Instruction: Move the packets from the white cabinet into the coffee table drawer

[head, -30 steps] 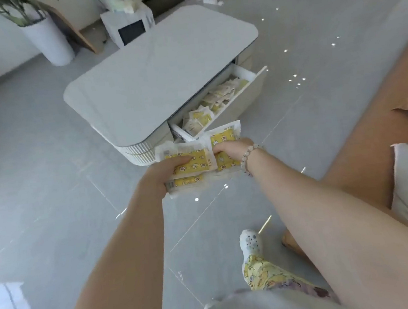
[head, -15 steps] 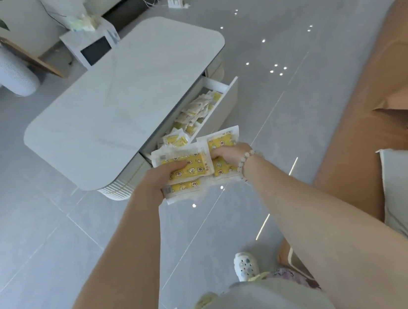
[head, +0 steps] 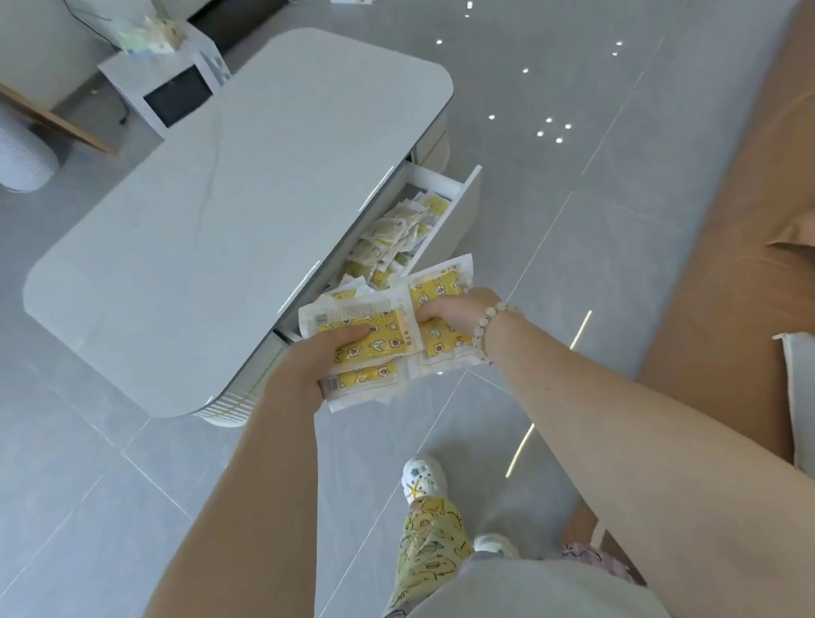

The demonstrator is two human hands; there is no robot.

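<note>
Yellow-printed white plastic packets (head: 378, 339) are gripped by the left hand (head: 319, 368) and the right hand (head: 453, 312), just beside the open white coffee-table drawer (head: 457, 213), where similar packets (head: 393, 238) lie.

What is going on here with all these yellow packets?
A person stands by the coffee table, holding a bundle of yellow packets in both hands: the left hand grips one side, the right hand the other. The drawer is open and already holds many loose packets. The bundle is not yet in it.

Yellow, cartoon-printed packets (head: 378, 336); pale grey coffee table (head: 227, 218); tan sofa (head: 770, 209).
</note>
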